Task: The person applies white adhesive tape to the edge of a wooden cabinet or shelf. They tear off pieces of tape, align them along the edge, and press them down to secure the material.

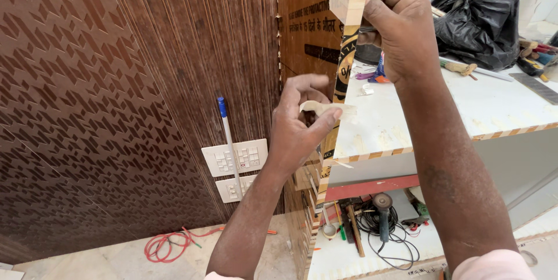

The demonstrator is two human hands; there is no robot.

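Both forearms are seen nearest the camera, reaching up to the cabinet edge [340, 76]. Left of that edge, a brown patterned wall panel [87, 100] is noted, with white switch plates [234, 158] and a blue-capped pen [226, 134] against it. At the edge, a torn strip of pale protective film [318, 107] is pinched by the left hand [299, 120]. Higher on the edge, a slim tool is gripped in the closed right hand [398, 27]. Right of the edge, a black bag [479, 15] rests on the white shelf [407, 117].
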